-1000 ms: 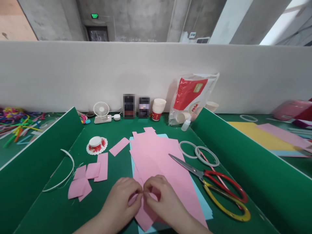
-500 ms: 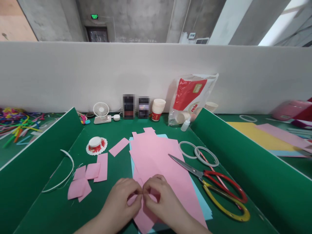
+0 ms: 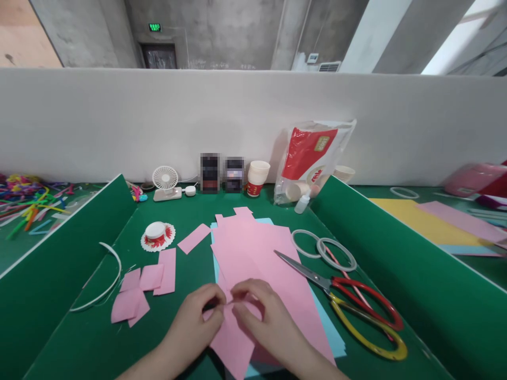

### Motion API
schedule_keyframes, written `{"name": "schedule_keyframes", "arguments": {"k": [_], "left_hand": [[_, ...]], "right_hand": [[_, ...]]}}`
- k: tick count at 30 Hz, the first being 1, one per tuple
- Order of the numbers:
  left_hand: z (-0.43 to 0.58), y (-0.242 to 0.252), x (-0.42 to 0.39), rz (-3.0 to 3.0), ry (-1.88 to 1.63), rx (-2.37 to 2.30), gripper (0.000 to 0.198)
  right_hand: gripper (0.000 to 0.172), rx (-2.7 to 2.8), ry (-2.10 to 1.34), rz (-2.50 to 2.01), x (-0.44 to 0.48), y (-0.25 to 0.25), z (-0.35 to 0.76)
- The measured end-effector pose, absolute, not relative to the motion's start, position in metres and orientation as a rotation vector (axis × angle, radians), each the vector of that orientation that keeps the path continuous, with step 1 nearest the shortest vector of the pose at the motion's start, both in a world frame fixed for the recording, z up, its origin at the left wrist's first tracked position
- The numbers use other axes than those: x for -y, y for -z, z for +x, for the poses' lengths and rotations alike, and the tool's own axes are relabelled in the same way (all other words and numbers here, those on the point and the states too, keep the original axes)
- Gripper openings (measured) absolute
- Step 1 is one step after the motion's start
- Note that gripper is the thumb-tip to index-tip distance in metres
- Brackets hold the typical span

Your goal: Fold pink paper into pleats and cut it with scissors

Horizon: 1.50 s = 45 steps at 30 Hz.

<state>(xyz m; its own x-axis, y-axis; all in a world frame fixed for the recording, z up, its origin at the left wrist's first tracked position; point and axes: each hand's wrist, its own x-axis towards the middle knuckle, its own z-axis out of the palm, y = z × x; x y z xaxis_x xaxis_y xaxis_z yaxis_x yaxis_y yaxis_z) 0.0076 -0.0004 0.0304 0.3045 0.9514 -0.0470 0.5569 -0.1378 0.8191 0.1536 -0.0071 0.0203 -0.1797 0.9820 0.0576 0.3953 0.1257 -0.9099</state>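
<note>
two hands meet at the near middle of the green bench (image 3: 186, 216). our left hand (image 3: 194, 324) and right hand (image 3: 263, 316) each close a fingertip grip on a small pink paper piece (image 3: 232, 343), held just above the pink sheet stack (image 3: 257, 253). the piece hangs from the grip toward us, its lower corner pointing down. just beyond the grip lies the stack, over a light blue sheet (image 3: 335, 343). right of the grip rest scissors (image 3: 348, 295) with red and yellow handles, apart from our fingers, and two white rings (image 3: 325, 248) farther off. left of the grip lie pink paper scraps (image 3: 144, 287), a white curved strip (image 3: 105, 285) and a cut paper cup (image 3: 157, 235).
</note>
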Motion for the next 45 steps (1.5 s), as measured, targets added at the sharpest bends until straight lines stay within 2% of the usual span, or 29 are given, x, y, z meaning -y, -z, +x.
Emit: {"name": "schedule_keyframes", "arguments": {"k": [4, 6, 8, 11, 14, 17, 23, 27, 29, 34, 36, 39, 42, 45], "left_hand": [[0.003, -0.029, -0.004, 1.561, -0.819, -1.373, 0.009], [0.002, -0.028, -0.004, 1.496, -0.878, -1.393, 0.010], [0.003, -0.027, -0.002, 1.460, -0.910, -1.382, 0.010], [0.005, -0.025, 0.001, 1.402, -0.940, -1.313, 0.008], [0.006, -0.025, 0.001, 1.171, -0.955, -1.264, 0.025], [0.006, -0.028, -0.001, 0.813, -0.905, -1.224, 0.036], [0.009, -0.024, 0.000, 0.404, -0.832, -0.929, 0.010], [0.012, -0.021, 0.008, 0.383, -0.797, -0.848, 0.012], [0.012, -0.022, 0.011, 0.438, -0.787, -0.841, 0.010], [0.014, -0.025, 0.012, 0.487, -0.829, -0.876, 0.004], [0.014, -0.025, 0.011, 0.474, -0.854, -0.877, 0.003], [0.013, -0.025, 0.010, 0.498, -0.836, -0.874, 0.006], [0.012, -0.026, 0.010, 0.555, -0.809, -0.862, 0.018], [0.012, -0.029, 0.011, 0.584, -0.830, -0.868, 0.026]], "right_hand": [[0.044, 1.332, -1.077, -1.373, 0.004, -0.018, 0.158], [0.048, 1.199, -1.232, -1.332, 0.004, -0.016, 0.157], [0.047, 1.093, -1.396, -1.281, 0.004, -0.015, 0.154], [0.029, 1.040, -1.470, -1.228, 0.005, -0.016, 0.151], [0.016, 1.097, -1.442, -1.165, 0.005, -0.019, 0.152], [0.021, 1.127, -1.408, -1.148, 0.005, -0.019, 0.155], [0.045, 1.187, -1.297, -1.269, 0.004, -0.015, 0.161], [0.049, 1.257, -1.191, -1.344, 0.005, -0.014, 0.162], [0.046, 1.309, -1.113, -1.347, 0.006, -0.013, 0.161], [0.020, 1.575, -0.720, -1.330, 0.009, -0.011, 0.160], [0.015, 1.679, -0.606, -1.298, 0.010, -0.012, 0.160], [0.016, 1.737, -0.647, -1.247, 0.010, -0.013, 0.159], [0.021, 1.680, -0.814, -1.263, 0.010, -0.015, 0.158], [0.018, 1.623, -0.899, -1.290, 0.011, -0.017, 0.156]]}}
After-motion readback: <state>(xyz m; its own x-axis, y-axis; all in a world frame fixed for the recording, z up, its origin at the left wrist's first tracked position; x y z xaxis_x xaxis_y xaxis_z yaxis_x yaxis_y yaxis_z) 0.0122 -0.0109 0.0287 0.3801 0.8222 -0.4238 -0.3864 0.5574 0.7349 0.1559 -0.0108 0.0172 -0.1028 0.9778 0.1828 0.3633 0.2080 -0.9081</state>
